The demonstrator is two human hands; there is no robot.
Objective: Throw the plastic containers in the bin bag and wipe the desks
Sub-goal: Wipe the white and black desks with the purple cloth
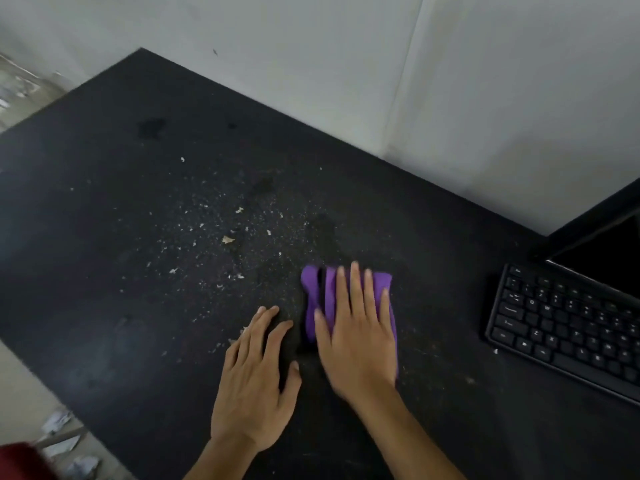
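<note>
A black desk (121,202) fills most of the view, dusted with pale crumbs and flakes (227,239) around its middle. My right hand (360,341) presses flat on a purple cloth (313,292), fingers spread over it, near the desk's centre right. My left hand (258,372) rests flat on the bare desk just left of the cloth, fingers apart and holding nothing. No plastic container or bin bag is in view.
A black keyboard (568,327) lies at the right edge, with a dark monitor (609,247) behind it. A grey wall (346,64) runs along the desk's far side. Crumpled paper scraps (69,445) lie on the floor at lower left, beside something red (17,459).
</note>
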